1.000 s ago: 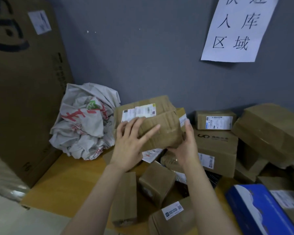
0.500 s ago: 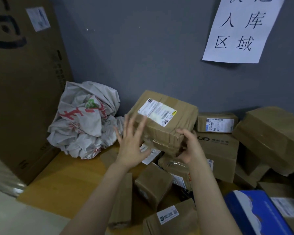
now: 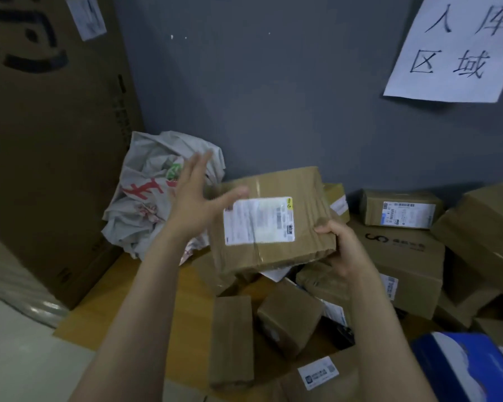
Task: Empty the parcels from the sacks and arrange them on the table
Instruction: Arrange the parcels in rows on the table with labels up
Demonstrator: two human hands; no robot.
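We see the sack (image 3: pixel 157 195) at the back left of the tabletop (image 3: pixel 122 303), against the wall (image 3: pixel 273 97). Boxes (image 3: pixel 401 250) pile up to its right.

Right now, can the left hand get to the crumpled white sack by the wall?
Probably yes: the left hand is open right in front of the sack, nothing between them; the right hand grips the parcel.

Dim, flat indoor light; motion blur throughout, wide-angle bending at edges
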